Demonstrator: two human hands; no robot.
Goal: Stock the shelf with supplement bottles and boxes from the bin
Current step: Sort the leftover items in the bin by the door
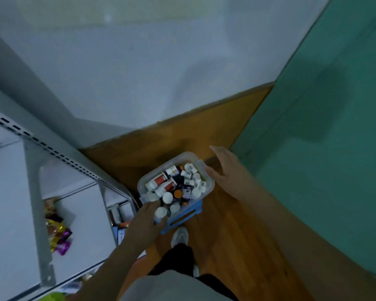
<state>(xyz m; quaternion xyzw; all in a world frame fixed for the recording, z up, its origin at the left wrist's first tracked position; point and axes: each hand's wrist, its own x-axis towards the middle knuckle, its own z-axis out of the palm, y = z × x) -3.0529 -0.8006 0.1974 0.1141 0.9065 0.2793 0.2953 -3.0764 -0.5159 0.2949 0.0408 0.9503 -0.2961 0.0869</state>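
Observation:
A clear plastic bin [209, 186] full of several supplement bottles stands on a blue stool [183, 218] on the wooden floor. My left hand [147, 220] reaches into the bin's near corner and grips a white-capped bottle [161, 212]. My right hand [225, 170] sits at the bin's right rim with relaxed, spread fingers, holding nothing. The white metal shelf [63, 192] stands to the left of the bin.
Colourful snack packets [57, 231] lie on a shelf level at the left. A lower level holds boxes [117, 213]. A pale wall is ahead and a green wall [323, 127] to the right. My foot in a white shoe [179, 236] stands behind the stool.

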